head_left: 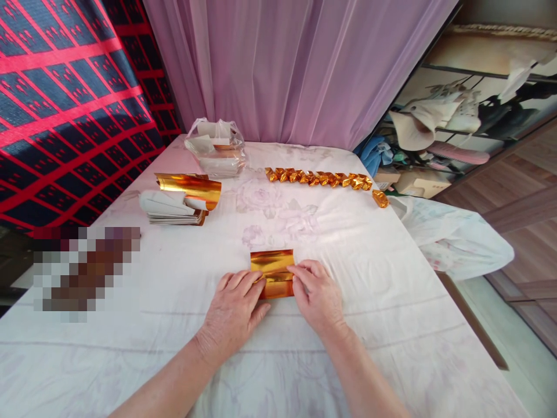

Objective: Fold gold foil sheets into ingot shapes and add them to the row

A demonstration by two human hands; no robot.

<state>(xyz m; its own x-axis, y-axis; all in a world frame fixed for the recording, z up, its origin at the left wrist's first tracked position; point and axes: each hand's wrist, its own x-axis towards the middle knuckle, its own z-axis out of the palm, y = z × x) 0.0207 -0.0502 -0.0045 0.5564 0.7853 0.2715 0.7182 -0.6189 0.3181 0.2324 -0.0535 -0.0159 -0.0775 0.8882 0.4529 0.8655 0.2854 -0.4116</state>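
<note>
A sheet of gold foil paper (273, 262) lies on the cloth in front of me, with a crease or folded edge running across it. My left hand (237, 299) holds its left edge, fingertips pressed on the foil and the thumb lower down. At the right edge, my right hand (319, 293) grips the paper with bent fingers and thumb. Beyond them, folded gold foil pieces (319, 177) form a row, and a single folded gold piece (380, 199) sits at its right end. To the left are a curled gold foil sheet (191, 188) and a stack of paper sheets (174, 213).
A clear plastic bag (216, 148) with papers stands at the back of the cloth-covered table (174, 371). Purple curtains (278, 69) hang behind. Off the right edge are a white plastic bag (465, 238) and a shelf with shoes (461, 113). A blurred patch covers something at left.
</note>
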